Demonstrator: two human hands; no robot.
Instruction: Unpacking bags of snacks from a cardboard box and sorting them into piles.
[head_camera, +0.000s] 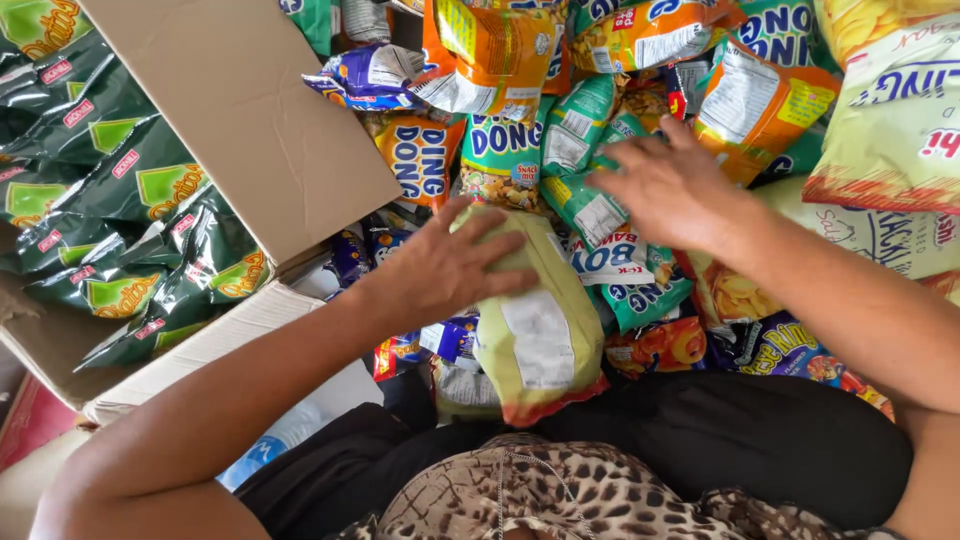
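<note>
Hands (455, 265) (668, 185) press glossy, crinkled, perhaps foil packets (540, 320).

- The open brown cardboard box (240, 120) of dark green snack packets (110, 200) lies left of the heap.
- The pale green foil snack bag (540, 330) lies before the heap of colourful snack bags (600, 60), under the left hand (450, 265).
- The right hand (670, 185) rests on the heap, right of it.

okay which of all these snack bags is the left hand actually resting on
The pale yellow-green bag lying back side up nearest the person's lap. The left hand lies across its top end; the other packets in the pile are untouched by it.
</note>
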